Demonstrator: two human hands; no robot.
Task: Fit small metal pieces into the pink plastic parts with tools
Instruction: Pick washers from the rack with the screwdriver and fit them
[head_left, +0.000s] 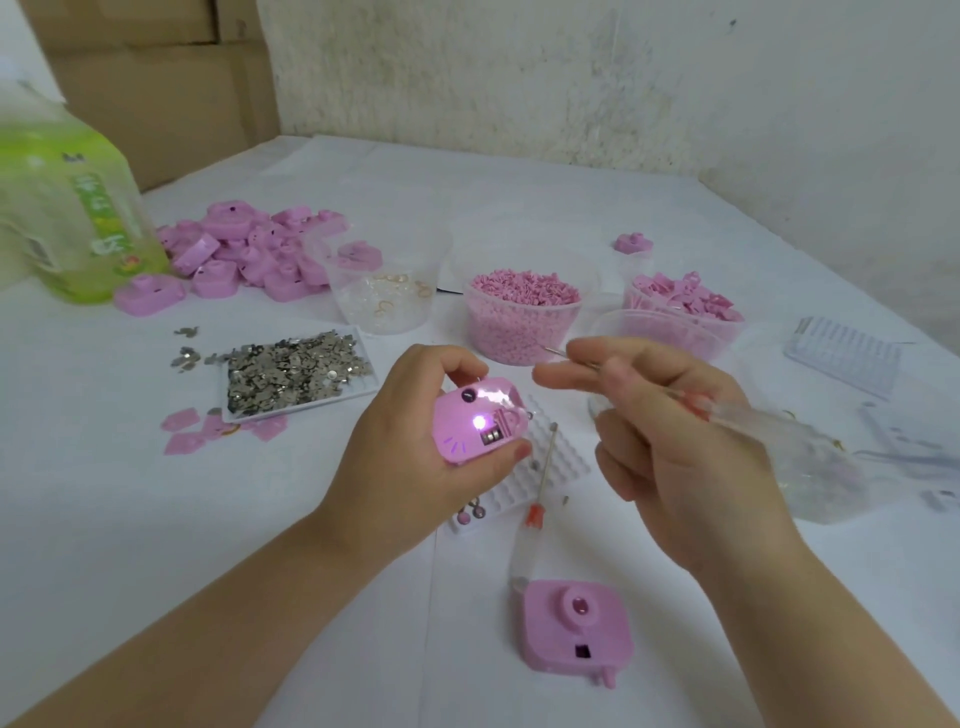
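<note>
A spare part (576, 631) lies nearest on the table (156, 519). Left of centre, the left hand (410, 447) holds a lit part (478, 421), fingers (452, 364) curled round its edges. It looks light, stiff and slick, so the edges seem the safest hold. The right hand (670, 457) pinches a thin tool (727, 410), its other fingers loosely curled.

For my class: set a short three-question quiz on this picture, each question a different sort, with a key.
1. True or false: the left hand grips a rounded pink plastic part with a light glowing on it.
2. The small grey metal pieces lie mostly in: A) a flat white plastic tray; B) a blue metal bowl; C) a wooden box.
3. Which hand holds the thin metal tool with a clear plastic handle?
Key: 1 true; 2 A; 3 the right hand.
</note>
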